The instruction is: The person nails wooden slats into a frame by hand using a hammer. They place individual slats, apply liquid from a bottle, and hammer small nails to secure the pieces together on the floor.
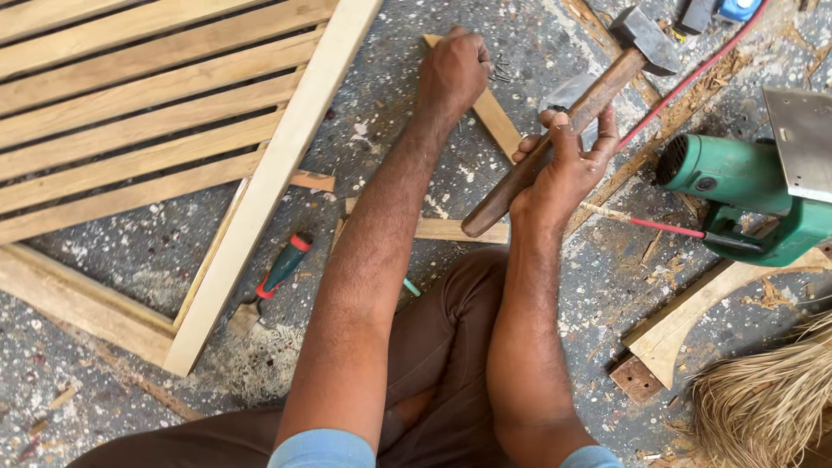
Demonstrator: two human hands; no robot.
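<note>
— Two hands are working over the speckled floor (555, 286). Right hand (568, 169) is wrapping the wooden handle of the hammer (572, 117), fingers closed round it about mid-shaft, steel head up and away at top right.

— Left?

— Left hand (452, 69) is reaching forward, closed down on the far end of a thin wood strip (490, 108) that is lying flat on the floor. A small cluster of nails (501, 69) is sitting just beside its knuckles. Whether the fingers are pinching a nail cannot be told.

— How is the hammer likely handling?

— Judging by build: head-heavy, stiff, dry wood grip, not slippery. Mid-shaft hold is giving control; lower on the handle would be giving more swing. The strip is looking light, rigid, narrow, prone to splitting near its end; best pinned flat close to the working spot.

— Surroundings?

— Slatted wooden frame (156, 113) is lying at left, its pale side rail running diagonally. A chisel with red-and-green handle (279, 270) is resting near that rail. A green power tool (745, 195) is sitting at right, red cable (693, 78) trailing past the hammer head. Offcuts and sawdust are scattered about; dry fibre bundle (767, 407) at lower right.

— Labels, signs?

— One small round dark mark is showing on the green tool's housing, unreadable; a blue-cased object (737, 9) is peeking in at the top edge. No packages or signs are showing.
</note>
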